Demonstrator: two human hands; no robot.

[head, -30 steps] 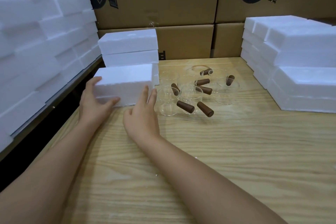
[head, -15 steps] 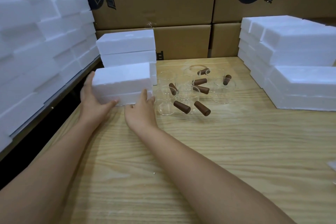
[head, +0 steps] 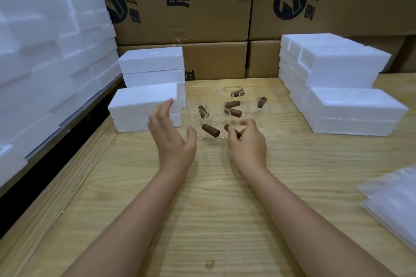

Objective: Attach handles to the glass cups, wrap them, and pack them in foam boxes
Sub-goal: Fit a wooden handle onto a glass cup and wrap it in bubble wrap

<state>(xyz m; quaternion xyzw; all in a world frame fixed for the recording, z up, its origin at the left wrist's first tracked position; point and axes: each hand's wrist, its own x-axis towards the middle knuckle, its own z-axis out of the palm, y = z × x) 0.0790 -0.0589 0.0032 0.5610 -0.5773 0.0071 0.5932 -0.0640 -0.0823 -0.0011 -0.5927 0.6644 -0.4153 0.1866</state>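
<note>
Several clear glass cups (head: 198, 117) with brown handles (head: 210, 130) stand clustered mid-table. A white foam box (head: 141, 101) lies just left of them on top of another. My left hand (head: 173, 139) hovers open in front of that box's right end, palm turned right, holding nothing. My right hand (head: 248, 144) is at the nearest cup, thumb and fingers curled apart around its brown handle (head: 227, 128); the fingers are blurred and a gap still shows between them.
Foam boxes are stacked behind the front box (head: 153, 60), along the left wall (head: 49, 51) and at the right (head: 337, 69). Cardboard cartons (head: 191, 7) close the back. A pile of clear plastic bags (head: 396, 198) lies at the right table edge.
Both hands have let go of the front foam box. My left hand lifted and opened; my right hand moved right to the nearest cup's handle.
</note>
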